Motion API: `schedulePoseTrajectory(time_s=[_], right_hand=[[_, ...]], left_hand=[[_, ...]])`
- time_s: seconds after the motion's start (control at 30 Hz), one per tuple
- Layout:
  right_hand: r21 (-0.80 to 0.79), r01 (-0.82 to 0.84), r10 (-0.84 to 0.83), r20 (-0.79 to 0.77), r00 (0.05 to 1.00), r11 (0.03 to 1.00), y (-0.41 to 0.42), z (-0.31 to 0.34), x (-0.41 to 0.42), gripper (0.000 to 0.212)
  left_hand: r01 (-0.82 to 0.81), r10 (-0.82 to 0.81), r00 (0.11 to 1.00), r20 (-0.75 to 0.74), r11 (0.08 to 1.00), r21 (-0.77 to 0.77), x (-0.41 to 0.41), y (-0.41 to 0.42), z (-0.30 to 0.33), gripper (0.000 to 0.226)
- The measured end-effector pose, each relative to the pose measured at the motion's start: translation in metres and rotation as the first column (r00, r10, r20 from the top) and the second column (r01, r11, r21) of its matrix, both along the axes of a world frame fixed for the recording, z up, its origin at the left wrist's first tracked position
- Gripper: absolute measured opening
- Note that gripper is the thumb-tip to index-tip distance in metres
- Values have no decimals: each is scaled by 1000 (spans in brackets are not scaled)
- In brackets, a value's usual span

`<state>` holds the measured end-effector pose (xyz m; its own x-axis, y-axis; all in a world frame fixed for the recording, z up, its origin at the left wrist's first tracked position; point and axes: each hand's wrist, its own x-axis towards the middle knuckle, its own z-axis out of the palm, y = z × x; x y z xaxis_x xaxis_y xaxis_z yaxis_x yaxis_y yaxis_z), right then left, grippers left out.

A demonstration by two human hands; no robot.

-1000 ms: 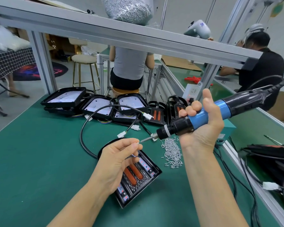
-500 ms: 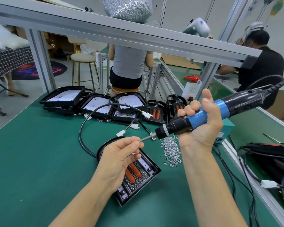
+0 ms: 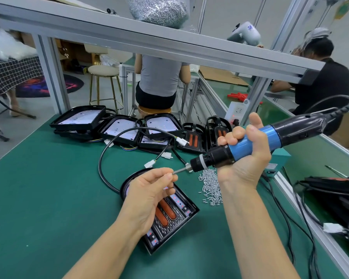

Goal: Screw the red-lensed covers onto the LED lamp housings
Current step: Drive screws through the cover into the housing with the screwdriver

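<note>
Head view: no writing is legible on the tools or lamps. The right hand (image 3: 244, 156) grips a blue-and-black electric screwdriver (image 3: 250, 143), held up and tilted with its bit pointing left. The left hand (image 3: 149, 194) pinches at the bit tip with thumb and forefinger; whether a screw sits there, I cannot tell. Beneath it on the green bench (image 3: 48, 198) lies a red-lensed cover (image 3: 169, 216) on its housing, just beside a loose screw pile (image 3: 211, 188). A clear bag of screws (image 3: 159, 9) sits on the overhead shelf.

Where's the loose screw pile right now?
In the head view, the screw pile lies on the green mat, right of the red-lensed cover, below the electric screwdriver.
</note>
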<state>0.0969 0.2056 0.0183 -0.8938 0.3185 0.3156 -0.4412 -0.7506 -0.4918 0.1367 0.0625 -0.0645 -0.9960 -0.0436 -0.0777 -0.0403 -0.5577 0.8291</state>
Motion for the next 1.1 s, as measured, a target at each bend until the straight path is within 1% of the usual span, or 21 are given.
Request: schedulePoseTrajectory(time_s=[0.07,0.1,0.13,0.17,0.2,0.23,0.27,0.3,0.37,0.4,0.43,0.5,0.53,0.63,0.67,0.7,0.8,0.93,1.0,1.1], right_hand=[[-1,1,-1,1,1000,1000,0,1,-3,27],[-1,-2,2,-1,1000,1000,0,2,-5,27],[3,-5,5,-3,1000,1000,0,1,-7,27],[13,-6,6,-2,1000,1000,1,0,-9,28],[27,-2,2,3,1000,1000,0,-1,-11,28],[45,4,-5,11,1000,999,-1,-3,-13,29],[63,10,-11,22,1000,998,-2,-6,-15,29],[78,15,-18,32,999,997,-4,-10,-17,30],[105,23,-29,57,998,994,-9,-18,-22,32],[119,23,-31,65,997,993,-12,-22,-24,33],[133,21,-31,71,997,991,-15,-25,-27,33],[165,23,-36,77,996,986,-22,-31,-32,34],[183,31,-46,77,996,983,-24,-33,-34,35],[250,62,-82,70,994,966,-29,-40,-40,39],[274,69,-90,65,994,959,-30,-42,-42,39],[296,74,-95,59,994,952,-31,-43,-44,40],[338,82,-98,29,995,937,-33,-46,-46,43],[381,102,-123,31,992,919,-36,-49,-47,39],[391,104,-130,39,991,914,-38,-49,-48,39],[417,97,-120,28,992,904,-40,-48,-49,39]], left_hand=[[5,-8,1000,-21,990,-139,0,-9,4,30],[-22,16,999,-36,982,-187,-2,-17,4,36],[-85,74,996,-52,967,-240,-5,-29,3,39],[-179,165,984,-68,925,-336,-9,-42,1,37],[-269,260,962,-87,833,-484,-13,-55,-2,34],[-304,318,943,-99,700,-646,-17,-67,-7,30],[-270,329,940,-85,574,-773,-21,-75,-12,27],[-188,305,952,-42,468,-863,-24,-81,-18,27],[19,235,968,93,298,-954,-27,-81,-28,35],[97,218,964,149,232,-968,-29,-79,-29,38],[145,215,959,186,194,-970,-29,-77,-27,38],[180,223,950,220,184,-966,-32,-75,-22,36],[191,219,947,237,210,-959,-33,-75,-20,34],[219,178,933,314,415,-883,-35,-75,-20,32],[234,163,927,338,453,-860,-35,-75,-20,31],[243,155,924,350,469,-849,-36,-76,-21,30],[213,176,927,331,478,-852,-36,-76,-24,23],[157,216,937,275,444,-882,-32,-72,-28,8],[145,228,938,262,430,-891,-31,-71,-29,9],[128,238,935,262,462,-878,-31,-69,-31,18]])
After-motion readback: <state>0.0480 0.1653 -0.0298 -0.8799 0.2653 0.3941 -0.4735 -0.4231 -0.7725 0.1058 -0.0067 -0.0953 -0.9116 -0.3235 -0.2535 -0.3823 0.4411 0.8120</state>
